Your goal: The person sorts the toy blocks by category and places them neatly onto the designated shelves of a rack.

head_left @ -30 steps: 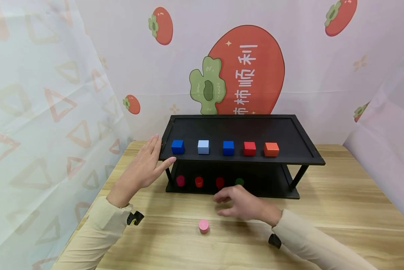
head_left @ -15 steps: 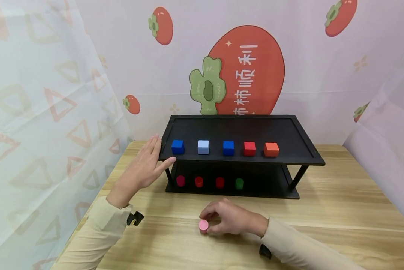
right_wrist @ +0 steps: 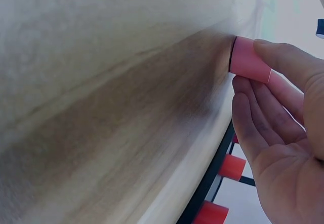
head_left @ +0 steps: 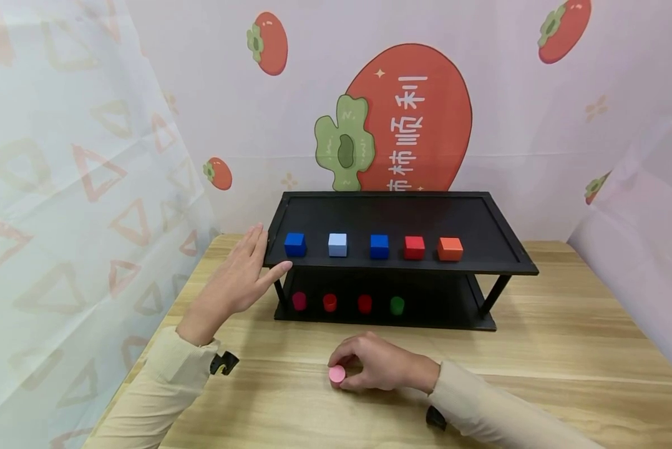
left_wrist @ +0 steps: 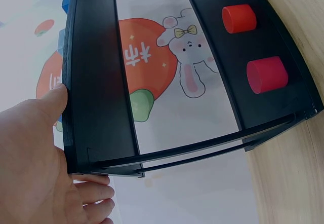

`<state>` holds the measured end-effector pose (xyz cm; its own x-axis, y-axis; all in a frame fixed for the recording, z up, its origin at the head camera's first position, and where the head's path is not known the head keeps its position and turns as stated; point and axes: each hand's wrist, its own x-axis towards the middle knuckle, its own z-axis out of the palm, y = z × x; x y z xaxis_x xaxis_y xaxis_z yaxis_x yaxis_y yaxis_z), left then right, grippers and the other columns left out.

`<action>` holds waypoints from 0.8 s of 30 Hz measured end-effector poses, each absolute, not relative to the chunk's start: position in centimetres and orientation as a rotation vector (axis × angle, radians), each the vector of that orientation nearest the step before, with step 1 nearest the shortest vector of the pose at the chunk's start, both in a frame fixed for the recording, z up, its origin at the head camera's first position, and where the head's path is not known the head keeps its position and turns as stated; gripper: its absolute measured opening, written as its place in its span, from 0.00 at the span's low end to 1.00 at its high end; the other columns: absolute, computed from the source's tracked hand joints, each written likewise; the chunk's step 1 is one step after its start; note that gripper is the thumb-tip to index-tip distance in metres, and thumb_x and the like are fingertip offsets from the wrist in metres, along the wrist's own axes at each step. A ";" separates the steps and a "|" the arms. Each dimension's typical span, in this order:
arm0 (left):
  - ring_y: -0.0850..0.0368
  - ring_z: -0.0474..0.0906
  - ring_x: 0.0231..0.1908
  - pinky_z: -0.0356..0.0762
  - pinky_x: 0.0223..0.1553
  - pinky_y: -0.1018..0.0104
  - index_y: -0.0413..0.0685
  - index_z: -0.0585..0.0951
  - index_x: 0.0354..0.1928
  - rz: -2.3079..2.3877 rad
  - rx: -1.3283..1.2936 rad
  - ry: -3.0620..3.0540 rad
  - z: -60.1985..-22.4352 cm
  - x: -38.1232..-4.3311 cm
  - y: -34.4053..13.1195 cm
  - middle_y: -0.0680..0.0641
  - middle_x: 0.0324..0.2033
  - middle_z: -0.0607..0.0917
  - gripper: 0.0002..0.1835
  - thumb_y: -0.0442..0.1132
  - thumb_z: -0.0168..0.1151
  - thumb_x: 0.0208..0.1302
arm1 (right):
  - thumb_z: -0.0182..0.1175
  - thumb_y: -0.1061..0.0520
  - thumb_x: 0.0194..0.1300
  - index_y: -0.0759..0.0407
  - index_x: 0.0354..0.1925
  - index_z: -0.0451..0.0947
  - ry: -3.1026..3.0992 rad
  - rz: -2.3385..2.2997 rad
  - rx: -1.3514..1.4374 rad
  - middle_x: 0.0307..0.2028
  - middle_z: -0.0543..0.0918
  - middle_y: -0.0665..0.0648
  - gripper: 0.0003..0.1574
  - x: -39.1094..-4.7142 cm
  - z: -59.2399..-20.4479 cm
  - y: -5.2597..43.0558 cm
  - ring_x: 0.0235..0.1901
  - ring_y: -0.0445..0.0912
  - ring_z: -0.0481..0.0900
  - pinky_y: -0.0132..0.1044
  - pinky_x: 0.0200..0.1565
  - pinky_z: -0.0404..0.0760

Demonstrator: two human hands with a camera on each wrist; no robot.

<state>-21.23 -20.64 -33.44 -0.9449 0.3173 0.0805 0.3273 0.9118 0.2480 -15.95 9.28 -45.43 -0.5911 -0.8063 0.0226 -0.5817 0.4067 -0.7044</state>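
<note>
My right hand (head_left: 383, 365) pinches a small pink cylinder block (head_left: 337, 375) between thumb and fingers, low at the wooden table in front of the shelf. The right wrist view shows the thumb on one side of the pink block (right_wrist: 250, 61) and a finger on the other. My left hand (head_left: 237, 271) rests against the left end of the black two-tier shelf (head_left: 392, 215), fingers straight along its side. In the left wrist view, the thumb of the left hand (left_wrist: 35, 153) touches the upper tier's front edge.
On the upper tier stand several cubes in a row: a blue cube (head_left: 295, 245), a light blue cube (head_left: 338, 245), another blue, a red and an orange one (head_left: 450, 249). Below are several cylinders, from magenta (head_left: 299, 302) to green (head_left: 397, 305). A printed cloth hangs behind.
My right hand has come down and left from the shelf's front to the pink cylinder block and taken hold of it. The left hand has stayed on the shelf's end.
</note>
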 end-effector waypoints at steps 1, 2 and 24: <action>0.36 0.37 0.85 0.41 0.84 0.38 0.35 0.41 0.84 -0.404 -0.511 -3.035 -33.5 -21.2 -20.6 0.36 0.85 0.42 0.54 0.72 0.41 0.79 | 0.76 0.56 0.65 0.51 0.51 0.89 2.343 -0.984 -1.194 0.46 0.88 0.40 0.15 -15.9 -45.3 9.3 0.44 0.29 0.82 0.28 0.54 0.86; 0.36 0.37 0.85 0.41 0.84 0.38 0.35 0.41 0.84 -0.405 -0.512 -3.036 -33.5 -21.2 -20.6 0.36 0.86 0.41 0.55 0.72 0.41 0.79 | 0.76 0.56 0.65 0.51 0.51 0.89 2.339 -0.987 -1.179 0.46 0.88 0.40 0.15 -15.9 -45.2 9.4 0.44 0.29 0.82 0.28 0.54 0.86; 0.36 0.37 0.85 0.40 0.85 0.38 0.34 0.41 0.84 -0.412 -0.524 -3.033 -33.5 -21.2 -20.8 0.36 0.85 0.42 0.55 0.72 0.42 0.79 | 0.74 0.53 0.68 0.54 0.52 0.89 2.478 -1.092 -1.017 0.47 0.90 0.44 0.16 -15.9 -43.2 17.2 0.47 0.37 0.87 0.44 0.54 0.90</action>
<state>-21.24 -20.79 -33.49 -0.9425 0.3245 0.0797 0.3340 0.9081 0.2527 -15.89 17.20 -43.19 -0.7257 -0.6862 0.0504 -0.5004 0.4761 -0.7231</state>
